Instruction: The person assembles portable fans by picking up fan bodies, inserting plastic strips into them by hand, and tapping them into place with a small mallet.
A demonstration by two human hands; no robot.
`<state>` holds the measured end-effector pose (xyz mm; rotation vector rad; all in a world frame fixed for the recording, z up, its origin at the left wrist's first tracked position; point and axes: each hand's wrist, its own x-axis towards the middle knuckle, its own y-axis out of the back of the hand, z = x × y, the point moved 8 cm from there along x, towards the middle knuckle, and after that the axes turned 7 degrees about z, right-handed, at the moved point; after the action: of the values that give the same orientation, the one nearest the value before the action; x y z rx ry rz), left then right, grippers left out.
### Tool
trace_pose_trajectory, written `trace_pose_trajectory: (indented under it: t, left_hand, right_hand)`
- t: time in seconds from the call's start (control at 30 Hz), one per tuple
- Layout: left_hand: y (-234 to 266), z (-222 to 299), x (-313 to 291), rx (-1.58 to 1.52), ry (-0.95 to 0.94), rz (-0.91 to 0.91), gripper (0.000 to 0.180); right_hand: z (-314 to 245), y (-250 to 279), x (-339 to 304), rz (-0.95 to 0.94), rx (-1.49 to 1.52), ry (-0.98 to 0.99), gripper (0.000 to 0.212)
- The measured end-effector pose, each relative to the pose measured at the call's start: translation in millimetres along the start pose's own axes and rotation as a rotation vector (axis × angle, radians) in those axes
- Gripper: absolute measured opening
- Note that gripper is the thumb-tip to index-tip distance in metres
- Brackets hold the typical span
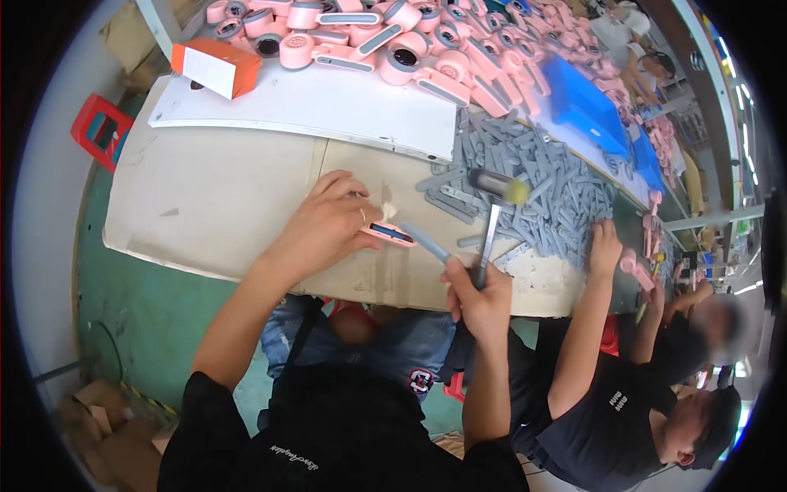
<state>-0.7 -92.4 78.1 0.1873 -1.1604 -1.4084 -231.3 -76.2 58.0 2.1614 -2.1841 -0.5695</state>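
Note:
My left hand (322,220) is closed around a pink plastic handle (402,239), perhaps a handheld fan's. Its open side shows a dark blue inside, and my fingers cover the rest. My right hand (485,305) grips a mallet (492,225) upright, with its black and yellow head above the fist. Between the thumb and fingers of that same hand is a slim grey strip (426,242). The strip's far end points at the pink handle and comes close to it; whether they touch I cannot tell. Both hands are over the cardboard-covered table (229,189).
Many grey strips (541,180) lie heaped right of my hands. Behind a white panel (303,102) are piled pink handheld fans (352,41), an orange box (217,67) and a blue bin (584,102). A co-worker's arm (586,320) reaches onto the table at right.

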Motion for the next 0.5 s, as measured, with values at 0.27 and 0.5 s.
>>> trace_pose_trajectory:
  t: [0.27, 0.5]
  left_hand:
    - [3.3, -19.0, -9.8, -0.184, -0.071, -0.008, 0.023]
    - [8.6, -18.7, -10.0, -0.179, -0.079, 0.055, 0.030]
  right_hand:
    - [4.6, -53.8, 22.9, -0.098, -0.203, 0.044, 0.032]
    - [3.0, -54.4, 30.5, -0.027, -0.112, 0.175, 0.026]
